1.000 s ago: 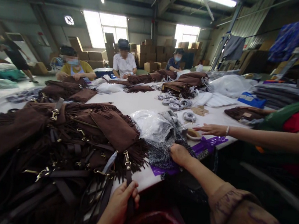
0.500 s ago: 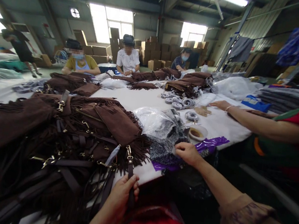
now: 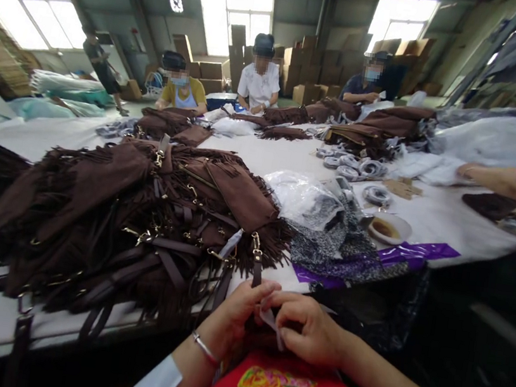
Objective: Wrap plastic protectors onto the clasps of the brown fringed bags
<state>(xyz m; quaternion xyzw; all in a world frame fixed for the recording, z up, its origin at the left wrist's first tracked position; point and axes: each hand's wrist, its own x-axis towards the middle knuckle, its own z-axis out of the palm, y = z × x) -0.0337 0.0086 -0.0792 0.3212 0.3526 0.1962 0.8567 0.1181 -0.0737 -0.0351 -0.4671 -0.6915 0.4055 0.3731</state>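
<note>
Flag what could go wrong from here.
The strap in the left hand runs to the bag heap; a tug might drag bags along. The hanging straps over the table edge could snag. The white strip in the right hand looks thin and may crease.

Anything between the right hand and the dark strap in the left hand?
Nothing visible blocks the right hand from the dark strap; only the white strip it pinches is there. The left hand hides the strap's lower part, so I can't tell there.
</note>
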